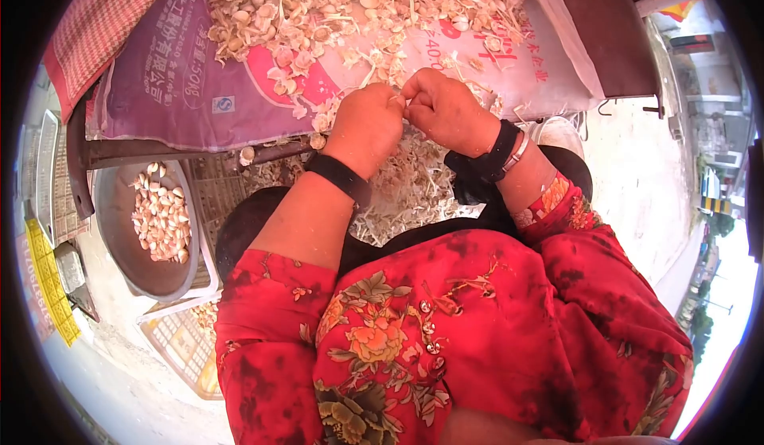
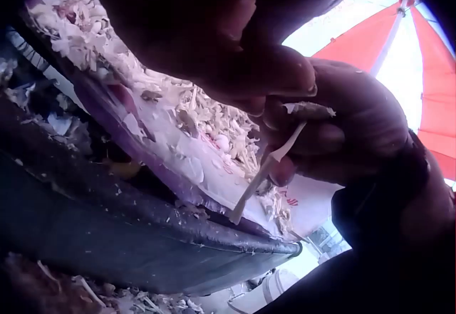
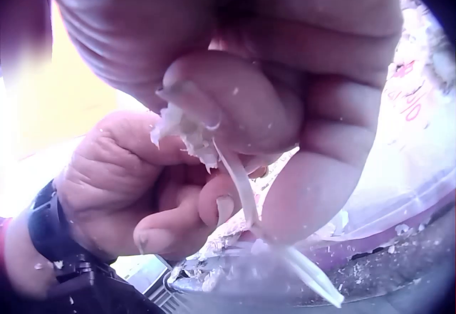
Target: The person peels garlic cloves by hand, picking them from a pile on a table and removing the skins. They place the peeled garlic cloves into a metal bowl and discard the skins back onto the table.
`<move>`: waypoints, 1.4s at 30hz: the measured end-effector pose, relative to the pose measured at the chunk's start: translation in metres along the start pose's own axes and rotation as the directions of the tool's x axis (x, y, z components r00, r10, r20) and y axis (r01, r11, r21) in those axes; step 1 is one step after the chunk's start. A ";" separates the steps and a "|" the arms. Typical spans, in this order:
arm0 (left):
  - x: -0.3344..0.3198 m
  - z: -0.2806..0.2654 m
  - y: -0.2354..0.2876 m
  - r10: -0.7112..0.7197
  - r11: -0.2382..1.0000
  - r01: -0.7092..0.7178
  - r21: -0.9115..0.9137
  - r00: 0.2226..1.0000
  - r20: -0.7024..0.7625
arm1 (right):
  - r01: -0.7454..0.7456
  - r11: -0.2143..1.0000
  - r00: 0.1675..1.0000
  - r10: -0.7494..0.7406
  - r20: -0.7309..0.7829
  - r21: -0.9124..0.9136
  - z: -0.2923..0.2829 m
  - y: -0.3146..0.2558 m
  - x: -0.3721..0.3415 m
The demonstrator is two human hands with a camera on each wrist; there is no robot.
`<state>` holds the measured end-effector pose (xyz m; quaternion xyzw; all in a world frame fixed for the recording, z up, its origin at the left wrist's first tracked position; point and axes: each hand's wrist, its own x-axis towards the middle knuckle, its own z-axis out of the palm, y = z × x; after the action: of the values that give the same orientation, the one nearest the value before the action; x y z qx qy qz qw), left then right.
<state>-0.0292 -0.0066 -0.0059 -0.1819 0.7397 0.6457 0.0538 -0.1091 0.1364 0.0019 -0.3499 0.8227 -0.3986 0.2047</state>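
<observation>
My left hand [image 1: 368, 119] and right hand [image 1: 452, 115] meet at their fingertips in front of the heaped garlic, fingers curled. Between them is a small piece of garlic with torn papery skin [image 3: 187, 134] and a long pale stem [image 2: 267, 171]. In the right wrist view the stem hangs down out of my right hand's fingers. My left thumb and finger pinch close against the papery end, seen in the left wrist view, their grip partly hidden. Broken garlic, loose cloves and dry skins [image 1: 318, 7] lie in a pile just beyond both hands.
A printed purple and white sack [image 1: 191, 103] covers the table under the pile. To the left, a grey basin [image 1: 119, 230] holds cloves, near a plastic basket [image 1: 171, 342]. Skins and stems [image 1: 406, 190] lie heaped below the table edge. A checked cloth [image 1: 103, 23] hangs at the left corner.
</observation>
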 end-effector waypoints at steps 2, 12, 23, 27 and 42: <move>-0.004 -0.010 0.009 -0.084 0.964 0.080 -0.254 0.996 -0.008 | 0.002 0.998 1.000 -0.001 -0.009 0.058 -0.008 -0.011 -0.003; -0.007 -0.051 0.001 -0.093 0.605 0.227 -0.763 0.972 0.215 | 0.356 0.848 0.902 -0.422 -0.094 -0.394 -0.018 0.019 0.050; 0.002 -0.062 -0.008 -0.128 0.551 0.068 -0.832 0.992 -0.003 | 0.554 0.738 0.831 -0.512 0.216 -0.385 0.038 0.016 0.029; 0.005 -0.055 -0.014 -0.142 0.598 0.097 -0.796 0.990 0.014 | 0.621 0.653 0.774 -0.598 0.206 -0.434 0.028 0.009 -0.011; 0.005 -0.043 -0.006 -0.166 0.627 0.219 -0.748 0.975 0.146 | -0.180 0.849 0.909 -0.048 -0.413 -0.497 -0.111 0.129 0.056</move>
<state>-0.0248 -0.0504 -0.0063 -0.2450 0.3752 0.8916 0.0646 -0.2684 0.2084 -0.0378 -0.2715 0.9358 -0.2161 -0.0619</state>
